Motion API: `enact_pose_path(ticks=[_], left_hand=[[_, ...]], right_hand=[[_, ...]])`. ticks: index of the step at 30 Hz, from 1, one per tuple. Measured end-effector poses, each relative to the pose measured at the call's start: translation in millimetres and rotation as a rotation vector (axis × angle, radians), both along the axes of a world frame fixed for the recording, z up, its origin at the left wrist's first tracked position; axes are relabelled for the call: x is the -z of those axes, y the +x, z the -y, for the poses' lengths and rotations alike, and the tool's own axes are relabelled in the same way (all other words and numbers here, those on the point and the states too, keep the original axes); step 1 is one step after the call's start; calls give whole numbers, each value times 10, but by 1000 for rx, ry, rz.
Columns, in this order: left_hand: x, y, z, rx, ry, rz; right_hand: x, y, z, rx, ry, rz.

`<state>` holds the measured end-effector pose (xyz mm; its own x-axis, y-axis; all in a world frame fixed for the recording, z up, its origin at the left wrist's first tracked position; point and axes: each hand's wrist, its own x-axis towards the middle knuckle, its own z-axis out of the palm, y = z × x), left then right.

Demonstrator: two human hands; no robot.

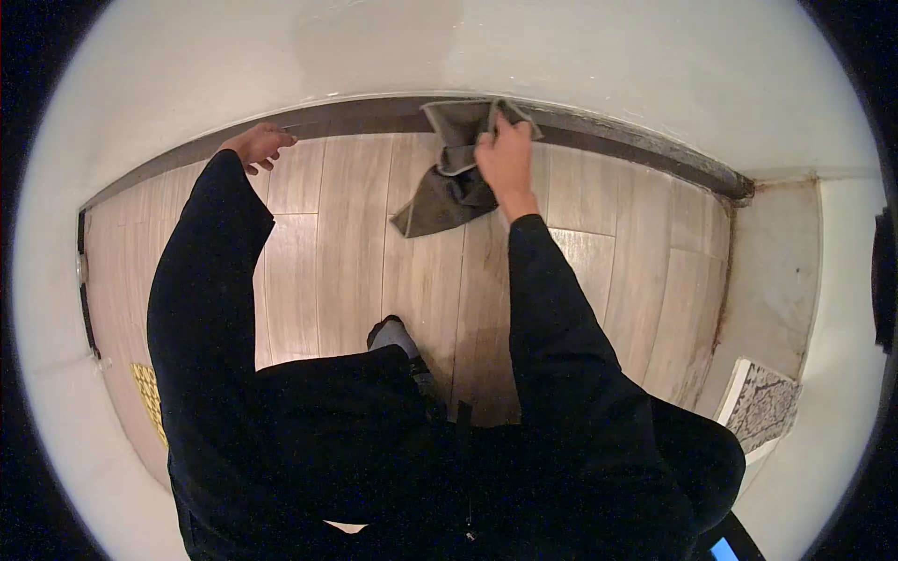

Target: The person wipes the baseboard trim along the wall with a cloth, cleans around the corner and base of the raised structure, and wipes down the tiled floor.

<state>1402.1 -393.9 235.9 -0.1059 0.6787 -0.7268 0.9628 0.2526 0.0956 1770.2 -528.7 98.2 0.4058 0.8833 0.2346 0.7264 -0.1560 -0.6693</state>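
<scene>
A grey-brown cloth (440, 201) with a pale stitched edge is bunched in my right hand (506, 161). Its upper part lies against the dark baseboard (365, 114), while the lower end hangs over the wood-look floor. My fingers press into the cloth near the top, and their tips are partly hidden in its folds. Over to the left, my left hand (260, 147) is beside the baseboard, its fingers loosely bent and apart with nothing between them. Whether those fingertips touch the board I cannot tell.
A white wall (580, 51) rises behind the baseboard. On the right are a stained pale ledge (776, 271) and a patterned grey mat (762, 409). A yellow patterned piece (148, 402) shows at left. My socked foot (393, 335) rests on the plank floor (351, 252).
</scene>
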Motion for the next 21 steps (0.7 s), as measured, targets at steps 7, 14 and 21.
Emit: enact_pose_path(ticks=[7, 14, 21], left_hand=[[26, 91, -53, 11, -18, 32], [-33, 67, 29, 13, -17, -5], [-5, -31, 0, 5, -27, -20]], right_hand=[[-92, 102, 85, 9, -172, 145], [-121, 431, 322, 224, -134, 245], [-32, 154, 140, 74, -236, 20]])
